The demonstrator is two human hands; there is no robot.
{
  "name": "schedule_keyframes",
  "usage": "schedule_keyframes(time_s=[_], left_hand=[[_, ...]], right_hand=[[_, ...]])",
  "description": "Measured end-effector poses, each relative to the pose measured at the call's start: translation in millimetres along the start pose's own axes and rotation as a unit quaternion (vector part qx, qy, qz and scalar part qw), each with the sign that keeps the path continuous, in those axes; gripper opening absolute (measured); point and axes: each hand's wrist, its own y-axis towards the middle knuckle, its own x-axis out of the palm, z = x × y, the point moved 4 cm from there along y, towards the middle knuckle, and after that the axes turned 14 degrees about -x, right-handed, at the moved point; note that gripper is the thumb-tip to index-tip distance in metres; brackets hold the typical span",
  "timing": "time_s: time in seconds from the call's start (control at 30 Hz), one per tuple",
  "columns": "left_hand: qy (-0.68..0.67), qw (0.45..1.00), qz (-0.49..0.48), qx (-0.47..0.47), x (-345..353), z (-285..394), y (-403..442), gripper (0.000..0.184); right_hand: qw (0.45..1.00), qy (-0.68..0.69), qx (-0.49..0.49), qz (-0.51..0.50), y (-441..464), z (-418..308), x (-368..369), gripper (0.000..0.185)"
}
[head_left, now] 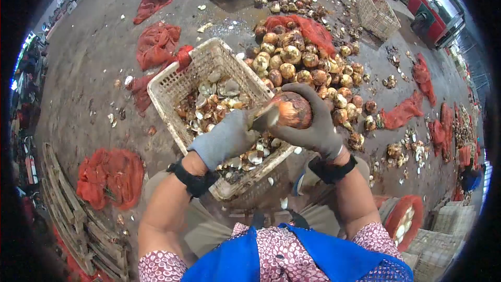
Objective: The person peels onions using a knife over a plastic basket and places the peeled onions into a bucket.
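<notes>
My right hand (318, 125), in a grey glove, is wrapped round a large reddish-brown onion-like bulb (293, 109). My left hand (225, 137), gloved too, is closed round a tool (267, 116), whose broad blade lies against the bulb's left side; the handle is hidden in the fist. Both hands are above the right side of a dirty white plastic crate (167, 94). Cut pieces and peelings (214, 99) lie inside that crate. Just beyond my right hand is a big pile of brown and yellow bulbs (292, 55) on the floor.
Red mesh sacks (110, 177) lie on the floor on both sides. Wooden slats (78, 214) are at the lower left. More crates (377, 16) stand farther back. A round mesh-edged container (404, 222) with pale bulbs is at the lower right, beside white crates (438, 245).
</notes>
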Motion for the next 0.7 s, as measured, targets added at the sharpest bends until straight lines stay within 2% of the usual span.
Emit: schedule_keyframes(time_s=[0.03, 0.07, 0.13, 0.17, 0.2, 0.27, 0.3, 0.33, 0.4, 0.47, 0.53, 0.57, 0.6, 0.67, 0.7], left_hand=[[-0.080, 0.991, -0.096, -0.046, -6, 11, -11, 0.042], [-0.080, 0.991, -0.099, -0.047, -3, 8, -13, 0.042], [-0.227, 0.966, -0.116, 0.041, -2, 8, -18, 0.045], [-0.187, 0.976, -0.111, -0.023, -12, 18, -25, 0.046], [-0.184, 0.976, -0.112, -0.022, -16, 27, -28, 0.046], [-0.279, 0.959, -0.021, -0.034, -30, 36, -32, 0.045], [-0.205, 0.961, 0.167, 0.081, -27, 21, -24, 0.041], [-0.202, 0.961, 0.167, 0.085, -26, 21, -23, 0.041], [-0.208, 0.961, 0.172, 0.057, -25, 21, -17, 0.042], [-0.160, 0.971, 0.164, 0.064, -24, 17, -11, 0.043], [-0.226, 0.942, 0.228, 0.095, -29, 17, -16, 0.039], [-0.223, 0.929, 0.287, 0.070, -32, 23, -20, 0.038], [-0.222, 0.929, 0.286, 0.071, -29, 21, -17, 0.038], [-0.275, 0.915, 0.290, 0.060, -32, 24, -11, 0.041], [-0.225, 0.931, 0.280, 0.057, -31, 29, -13, 0.039]], right_hand=[[0.997, 0.074, 0.003, -0.031, -1, 2, -1, 0.073], [0.997, 0.075, 0.005, -0.029, -1, 1, -3, 0.073], [0.989, 0.125, 0.056, -0.052, -2, 1, -2, 0.070], [0.988, 0.121, 0.095, -0.014, -3, 3, -1, 0.065], [0.988, 0.120, 0.094, -0.011, -3, 6, 2, 0.065], [0.952, 0.242, 0.173, 0.069, -5, 18, 7, 0.059], [0.948, 0.245, 0.194, 0.063, -5, 18, 8, 0.056], [0.949, 0.244, 0.190, 0.065, -4, 18, 11, 0.056], [0.982, 0.092, 0.166, -0.020, -2, 17, 21, 0.056], [0.978, 0.142, 0.148, -0.037, 3, 14, 27, 0.058], [0.966, 0.221, 0.130, 0.009, 11, 16, 25, 0.056], [0.950, 0.265, 0.153, 0.067, 11, 30, 24, 0.052], [0.950, 0.265, 0.152, 0.069, 10, 32, 27, 0.052], [0.898, 0.349, 0.214, 0.160, 10, 32, 35, 0.046], [0.912, 0.288, 0.229, 0.182, 8, 26, 36, 0.042]])
